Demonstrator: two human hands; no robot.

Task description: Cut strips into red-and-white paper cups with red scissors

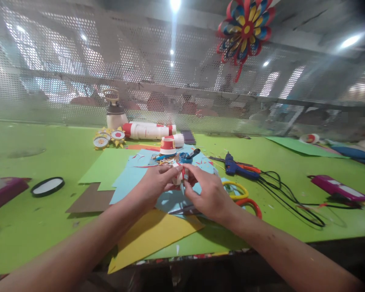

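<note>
Both hands meet at the middle of the table around a small white and red piece (177, 176), which looks like part of a paper cup. My left hand (159, 180) pinches it from the left, fingers closed. From the right, my right hand (205, 188) has its thumb and finger closed on the piece's right side, where a small pale-blue bit hangs. Just beyond the fingers stand a red and white paper cup (168, 147) and a blue round container (185, 157) with a black marker (195, 153) on it. Light-blue paper (126, 180) lies beneath.
Right of the hands lie yellow and orange scissor handles (252, 205), a blue glue gun (241, 169) with a looping black cable, and a purple device (339, 188). Stacked cups (150, 132) and a jug (116, 115) stand behind. Yellow paper (149, 237) lies in front.
</note>
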